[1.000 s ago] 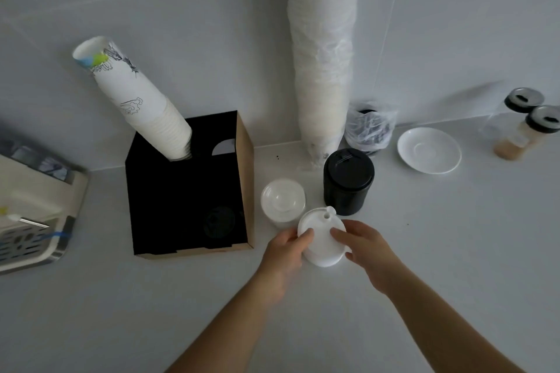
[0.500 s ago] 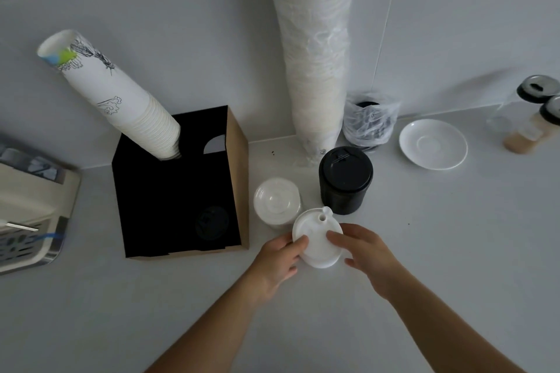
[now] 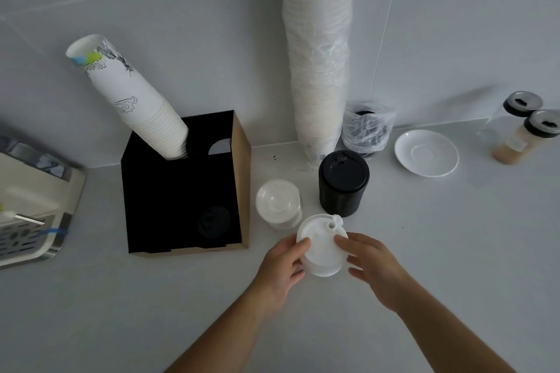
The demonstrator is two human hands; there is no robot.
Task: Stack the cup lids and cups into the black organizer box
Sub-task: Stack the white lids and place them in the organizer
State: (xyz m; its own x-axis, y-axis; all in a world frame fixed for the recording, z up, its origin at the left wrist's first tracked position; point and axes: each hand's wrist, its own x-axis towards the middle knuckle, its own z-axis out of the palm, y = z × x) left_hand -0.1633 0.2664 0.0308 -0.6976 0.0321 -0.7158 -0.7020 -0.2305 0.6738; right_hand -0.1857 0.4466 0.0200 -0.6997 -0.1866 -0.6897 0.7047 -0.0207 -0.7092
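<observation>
White lid stack (image 3: 321, 251) lower centre, on surface (image 3: 454, 251), gripped by left hand (image 3: 283, 263) and right hand (image 3: 372, 263), fingers closed round rim. Black organizer box (image 3: 181, 197) centre left. Risk: loose stack splays when lifted.

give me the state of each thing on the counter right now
white lid stack: gripped by left hand and right hand
black organizer box: open, holds leaning paper cups
clear lid stack: on counter, untouched
black lid stack: upright
saucer: empty
</observation>
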